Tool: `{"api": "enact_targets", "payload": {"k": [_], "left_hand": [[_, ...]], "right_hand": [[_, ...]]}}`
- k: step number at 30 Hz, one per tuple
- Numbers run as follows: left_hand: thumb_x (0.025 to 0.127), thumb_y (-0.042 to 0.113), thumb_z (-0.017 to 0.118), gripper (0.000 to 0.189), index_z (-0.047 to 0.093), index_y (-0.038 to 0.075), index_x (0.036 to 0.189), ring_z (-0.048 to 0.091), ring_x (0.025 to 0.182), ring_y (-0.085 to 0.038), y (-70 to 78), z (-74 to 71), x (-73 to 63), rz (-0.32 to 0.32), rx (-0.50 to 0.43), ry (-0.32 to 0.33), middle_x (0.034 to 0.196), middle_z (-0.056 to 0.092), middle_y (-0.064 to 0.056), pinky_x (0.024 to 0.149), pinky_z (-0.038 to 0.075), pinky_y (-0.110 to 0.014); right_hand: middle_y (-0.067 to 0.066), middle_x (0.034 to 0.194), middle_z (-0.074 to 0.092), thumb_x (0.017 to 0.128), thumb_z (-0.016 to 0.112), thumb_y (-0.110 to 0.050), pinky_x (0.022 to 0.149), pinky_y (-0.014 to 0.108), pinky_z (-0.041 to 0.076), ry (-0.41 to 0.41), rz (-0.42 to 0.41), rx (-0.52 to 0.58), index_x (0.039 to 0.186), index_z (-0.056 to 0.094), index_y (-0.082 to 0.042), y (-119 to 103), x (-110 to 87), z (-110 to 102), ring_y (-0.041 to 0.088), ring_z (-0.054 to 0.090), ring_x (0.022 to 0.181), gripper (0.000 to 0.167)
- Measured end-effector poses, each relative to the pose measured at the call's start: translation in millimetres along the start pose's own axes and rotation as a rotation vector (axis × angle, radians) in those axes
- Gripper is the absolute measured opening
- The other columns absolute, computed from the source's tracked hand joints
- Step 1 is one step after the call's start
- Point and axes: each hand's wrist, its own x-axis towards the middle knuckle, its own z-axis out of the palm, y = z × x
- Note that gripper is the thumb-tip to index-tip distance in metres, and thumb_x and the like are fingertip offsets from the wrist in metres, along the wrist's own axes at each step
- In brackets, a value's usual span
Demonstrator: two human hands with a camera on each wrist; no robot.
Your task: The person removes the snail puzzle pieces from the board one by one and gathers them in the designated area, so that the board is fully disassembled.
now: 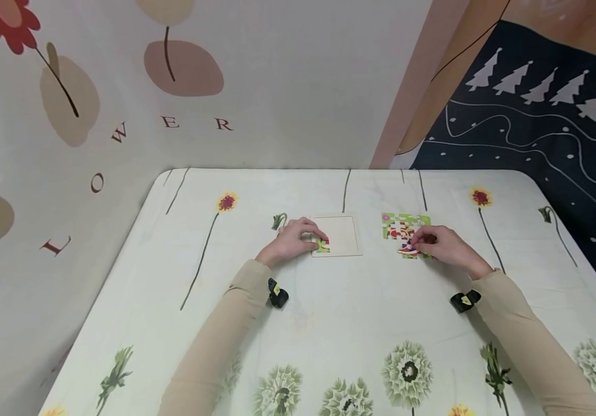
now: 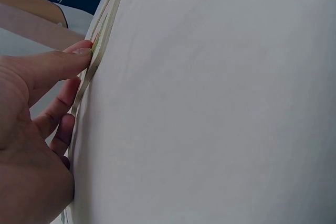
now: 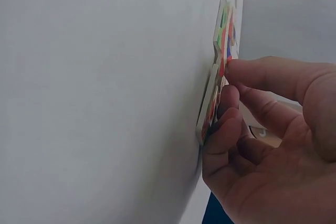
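A square wooden puzzle tray (image 1: 342,236) lies flat on the table, its inside mostly bare. At its lower left corner my left hand (image 1: 295,240) pinches a green jigsaw piece (image 1: 323,247) between thumb and fingers. In the left wrist view the thumb (image 2: 68,65) and index fingertip meet at the tray's edge. To the right lies a colourful patch of jigsaw pieces (image 1: 407,219), green with red and white parts. My right hand (image 1: 445,247) pinches a red, white and blue jigsaw piece (image 1: 408,249) at the front of that patch, and its fingers hide some pieces.
A white tablecloth (image 1: 350,306) printed with flowers covers the table. Its far edge meets a pale hanging cloth (image 1: 298,86), with a dark tree-patterned cloth (image 1: 526,133) at the right. Each wrist wears a small black camera (image 1: 278,293).
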Motion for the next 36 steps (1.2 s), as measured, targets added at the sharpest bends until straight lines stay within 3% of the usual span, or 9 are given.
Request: {"api": "enact_targets", "payload": {"k": [11,18,25,31,36], "left_hand": [[0.092,0.013,0.067,0.023,0.075,0.017,0.114,0.041,0.130,-0.031,-2.2,1.1,0.7,0.000,-0.019,0.006,0.132,0.057,-0.007,0.114,0.013,-0.059],[0.093,0.012,0.066,0.024,0.075,0.018,0.114,0.042,0.127,-0.030,1.6,1.3,-1.0,0.010,0.024,0.011,0.131,0.058,-0.006,0.115,0.018,-0.057],[0.093,0.009,0.063,0.025,0.075,0.016,0.115,0.041,0.129,-0.029,6.8,-0.4,-2.0,0.050,0.034,0.019,0.135,0.055,-0.006,0.111,0.031,-0.051],[0.092,0.007,0.065,0.026,0.073,0.010,0.117,0.042,0.133,-0.033,6.1,-8.0,-1.1,0.057,0.033,0.034,0.136,0.053,-0.013,0.115,0.030,-0.051],[0.092,0.006,0.065,0.030,0.071,0.007,0.121,0.042,0.135,-0.035,-1.3,-13.6,1.0,0.047,0.014,0.057,0.140,0.049,-0.016,0.116,0.030,-0.051]], "right_hand": [[0.014,0.094,0.067,0.095,0.064,-0.009,0.065,0.025,0.042,0.029,0.021,-0.002,0.103,0.070,0.001,-2.4,-0.5,-4.0,0.015,0.051,0.076,0.014],[0.018,0.101,0.068,0.096,0.062,-0.008,0.069,0.025,0.044,0.040,0.024,-0.009,0.105,0.070,0.002,-5.6,0.1,-4.0,0.018,0.054,0.083,0.016],[0.017,0.102,0.067,0.097,0.062,-0.013,0.068,0.026,0.045,0.026,-0.010,0.019,0.106,0.070,0.000,-14.3,7.4,5.2,0.018,0.055,0.084,0.017],[0.016,0.101,0.069,0.096,0.062,-0.009,0.071,0.022,0.046,0.027,-0.080,0.037,0.102,0.071,-0.001,-25.6,19.6,19.8,0.013,0.055,0.083,0.014],[0.019,0.106,0.070,0.095,0.062,-0.007,0.072,0.022,0.044,0.026,-0.124,0.051,0.099,0.072,-0.002,-35.8,29.5,32.6,0.020,0.060,0.090,0.012]]}}
